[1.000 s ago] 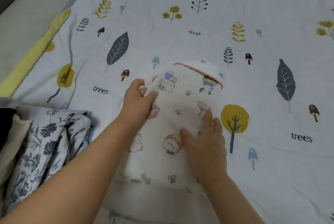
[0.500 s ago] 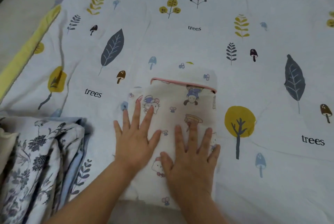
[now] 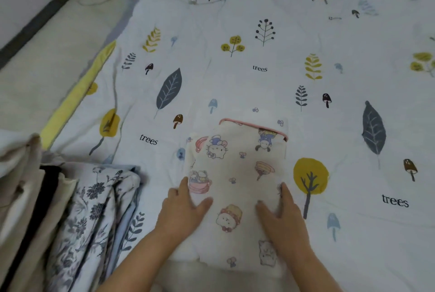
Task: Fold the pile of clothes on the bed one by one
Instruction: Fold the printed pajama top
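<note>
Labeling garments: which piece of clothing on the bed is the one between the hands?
The white cartoon-print garment with pink trim, folded flat, left hand and right hand at its sides. The blue floral fabric lies untouched in the pile.

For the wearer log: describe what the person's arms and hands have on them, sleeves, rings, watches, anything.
Both forearms are bare up to the bottom edge of the head view; no sleeve or cuff shows. The left hand and right hand wear no gloves, and no ring, watch or bracelet can be seen. The nails look short and unpainted, though the picture is slightly soft.
</note>
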Tool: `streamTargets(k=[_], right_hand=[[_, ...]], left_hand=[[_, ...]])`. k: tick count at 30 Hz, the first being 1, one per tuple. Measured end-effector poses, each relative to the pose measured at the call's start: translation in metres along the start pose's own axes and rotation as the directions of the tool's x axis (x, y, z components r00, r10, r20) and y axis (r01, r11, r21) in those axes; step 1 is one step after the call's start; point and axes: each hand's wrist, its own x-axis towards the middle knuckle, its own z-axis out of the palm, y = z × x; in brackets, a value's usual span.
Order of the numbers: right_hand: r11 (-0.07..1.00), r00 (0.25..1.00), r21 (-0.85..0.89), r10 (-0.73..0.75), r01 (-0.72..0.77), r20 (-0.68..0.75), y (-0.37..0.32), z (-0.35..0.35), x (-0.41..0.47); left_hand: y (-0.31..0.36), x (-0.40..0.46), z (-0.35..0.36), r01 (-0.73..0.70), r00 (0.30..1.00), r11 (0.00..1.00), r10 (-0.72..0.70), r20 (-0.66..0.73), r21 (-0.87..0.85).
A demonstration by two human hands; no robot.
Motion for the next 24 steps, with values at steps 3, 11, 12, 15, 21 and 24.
streamTargets(k=[3,11,12,15,21,24], right_hand=[[0.992,0.998,0.125,0.017,-0.025,0.06,-0.009,-0.003,-0.006],[0.961,0.983,0.218,-0.182,0.171,0.034,-0.048,-0.039,-0.059],[0.954,0.976,0.222,-0.214,0.202,0.035,-0.053,-0.045,-0.068],[0.93,0.951,0.237,-0.302,0.28,0.06,-0.072,-0.067,-0.096],[0.894,0.909,0.221,-0.412,0.389,0.064,-0.118,-0.103,-0.159],[0.859,0.875,0.252,-0.477,0.445,0.083,-0.143,-0.119,-0.191]], left_hand=[[0.003,-0.006,-0.012,-0.033,0.992,0.964,0.064,0.108,-0.264],[0.012,-0.066,-0.05,-0.003,0.981,0.773,0.124,0.146,-0.635],[0.015,-0.078,-0.057,-0.011,0.981,0.762,0.135,0.143,-0.648],[0.023,-0.115,-0.077,-0.025,0.982,0.724,0.145,0.117,-0.689],[0.042,-0.194,-0.123,-0.109,0.987,0.634,0.162,-0.006,-0.765],[0.045,-0.232,-0.145,-0.15,0.983,0.592,0.173,-0.057,-0.792]])
